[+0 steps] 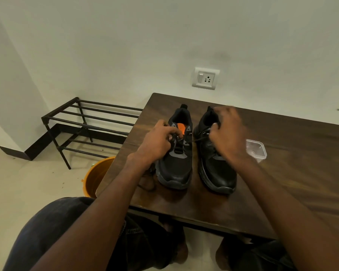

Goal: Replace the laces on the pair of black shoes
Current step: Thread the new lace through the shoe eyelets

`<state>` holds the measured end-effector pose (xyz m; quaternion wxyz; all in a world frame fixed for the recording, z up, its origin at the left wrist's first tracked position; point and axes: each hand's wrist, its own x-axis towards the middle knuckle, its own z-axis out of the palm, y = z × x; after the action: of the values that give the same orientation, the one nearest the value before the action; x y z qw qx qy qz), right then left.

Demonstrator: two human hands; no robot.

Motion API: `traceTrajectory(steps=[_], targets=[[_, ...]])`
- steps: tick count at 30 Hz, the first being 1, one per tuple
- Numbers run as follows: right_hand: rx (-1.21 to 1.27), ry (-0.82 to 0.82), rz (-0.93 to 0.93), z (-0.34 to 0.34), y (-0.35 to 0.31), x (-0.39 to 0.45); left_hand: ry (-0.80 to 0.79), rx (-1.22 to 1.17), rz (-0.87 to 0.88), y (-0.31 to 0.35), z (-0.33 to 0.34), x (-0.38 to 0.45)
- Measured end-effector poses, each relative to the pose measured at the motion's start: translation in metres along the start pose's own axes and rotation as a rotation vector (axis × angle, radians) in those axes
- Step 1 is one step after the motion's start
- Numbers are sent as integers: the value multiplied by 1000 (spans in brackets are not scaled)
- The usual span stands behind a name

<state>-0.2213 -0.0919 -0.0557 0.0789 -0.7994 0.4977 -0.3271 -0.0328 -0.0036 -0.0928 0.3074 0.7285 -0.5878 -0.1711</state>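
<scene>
Right hand [226,133] blurred, hides shoe [215,169] tongue

A dark wooden table [294,153] is set against a plain pale wall [125,45], where a white switch-and-socket plate [205,78] is mounted. An empty black metal rack [82,122] is placed on the light floor [37,182], beside an orange bucket [95,177].

The right hand [226,133] is motion-blurred and hides the right shoe's [215,165] eyelets; the table [301,173] runs off-frame beyond it.
</scene>
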Motion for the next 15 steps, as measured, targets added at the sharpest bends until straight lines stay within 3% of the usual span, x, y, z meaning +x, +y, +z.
traceTrajectory(steps=[2, 4, 6, 8, 10, 12, 15], targets=[[-39, -271, -75, 19, -11, -14, 6, 2, -2, 0, 0, 0], [-16, -407, -43, 34, -9, -20, 15, 16, 4, -2, 1, -2], [94, -284, 78, 34, -1, -19, 20, 28, 3, -3, 1, -3], [151, -13, 237, 22, 10, -11, 11, 31, -7, -5, 1, -2], [73, 116, 237, 9, 13, -5, -1, 38, -10, -6, 0, 0], [14, 48, 60, 6, 7, -6, -13, 43, -7, -5, 0, 1], [-53, -274, -128, 13, -13, -18, -38, 23, 3, -3, -1, 1]])
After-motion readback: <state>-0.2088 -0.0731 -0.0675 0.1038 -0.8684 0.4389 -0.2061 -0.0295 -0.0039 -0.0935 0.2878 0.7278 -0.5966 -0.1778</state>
